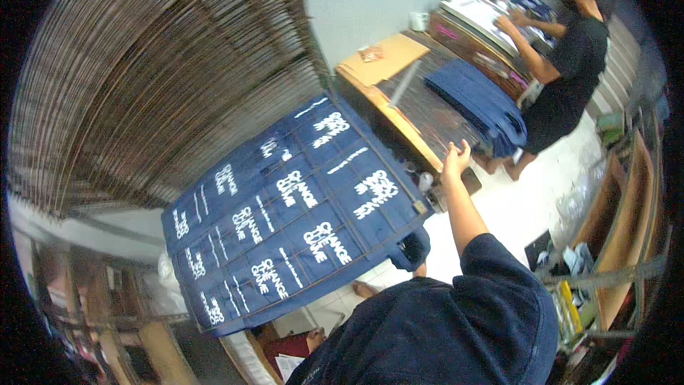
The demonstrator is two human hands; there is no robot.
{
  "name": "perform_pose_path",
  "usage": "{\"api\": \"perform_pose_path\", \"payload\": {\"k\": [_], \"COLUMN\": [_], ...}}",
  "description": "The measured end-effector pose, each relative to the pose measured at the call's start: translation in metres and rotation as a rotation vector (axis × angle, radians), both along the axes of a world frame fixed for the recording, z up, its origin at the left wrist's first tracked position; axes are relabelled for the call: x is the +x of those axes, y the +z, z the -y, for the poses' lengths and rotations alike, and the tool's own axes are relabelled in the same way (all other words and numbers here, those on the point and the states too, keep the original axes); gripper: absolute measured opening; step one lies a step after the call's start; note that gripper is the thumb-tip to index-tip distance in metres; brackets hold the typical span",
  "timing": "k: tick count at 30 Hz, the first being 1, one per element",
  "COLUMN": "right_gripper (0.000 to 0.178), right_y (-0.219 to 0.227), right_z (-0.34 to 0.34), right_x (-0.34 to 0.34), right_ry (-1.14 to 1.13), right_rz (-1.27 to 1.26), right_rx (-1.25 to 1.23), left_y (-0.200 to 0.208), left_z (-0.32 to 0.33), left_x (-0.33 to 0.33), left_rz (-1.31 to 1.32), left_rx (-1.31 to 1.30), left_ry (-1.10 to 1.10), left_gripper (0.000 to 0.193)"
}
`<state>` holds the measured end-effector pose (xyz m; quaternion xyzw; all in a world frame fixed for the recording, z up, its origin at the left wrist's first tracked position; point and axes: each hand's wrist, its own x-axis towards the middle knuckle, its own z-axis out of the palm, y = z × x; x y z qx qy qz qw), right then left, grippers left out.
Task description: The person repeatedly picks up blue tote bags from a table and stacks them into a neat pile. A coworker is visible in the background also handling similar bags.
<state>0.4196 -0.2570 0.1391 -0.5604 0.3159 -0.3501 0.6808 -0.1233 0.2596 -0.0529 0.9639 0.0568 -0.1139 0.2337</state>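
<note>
My right hand (pixel 457 159) is raised with its fingers apart and slightly curled, holding nothing. It is nearest to the front corner of a dark worktable (pixel 427 110), where folded navy cloth pieces (pixel 474 100) lie in a pile. Left of my right arm, a wide slanted board carries navy fabric panels (pixel 299 221) with rows of white printed lettering. A small patch of skin (pixel 315 339) shows beside my torso at the lower edge; it may be my left hand, but its fingers cannot be made out.
Another person (pixel 570 64) in black reaches over a stack of white-topped boards (pixel 481 21) at the back right. Tall slatted racks (pixel 178 78) fill the left. A tan board (pixel 385 57) lies on the worktable. Wooden shelving (pixel 620 221) and plastic bags (pixel 581 189) stand at the right.
</note>
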Motion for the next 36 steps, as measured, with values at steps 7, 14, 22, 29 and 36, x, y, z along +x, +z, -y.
{"api": "perform_pose_path", "payload": {"k": [7,14,22,29,36], "right_gripper": [0.034,0.029,0.026,0.025,0.087], "right_y": [-0.032,-0.051,-0.017,-0.011,0.005], "right_z": [0.122,0.179,0.167,0.16,0.174], "right_x": [-0.081,-0.083,-0.042,-0.025,-0.002], "right_ry": [-0.184,-0.183,-0.008,0.082,0.335], "right_rz": [-0.197,-0.192,-0.16,-0.165,-0.031], "right_rx": [0.454,0.506,0.571,0.656,0.744], "left_y": [0.013,0.033,-0.004,0.029,0.029], "left_z": [0.024,0.097,0.113,0.122,0.141], "left_x": [0.035,0.08,0.055,0.029,0.002], "left_rz": [-0.102,-0.424,-0.181,-0.274,-0.281], "left_rx": [0.133,-0.6,-0.054,-0.135,-0.152], "left_ry": [-0.151,0.837,-0.16,0.242,0.398], "left_gripper": [0.036,0.047,0.036,0.036,0.037]}}
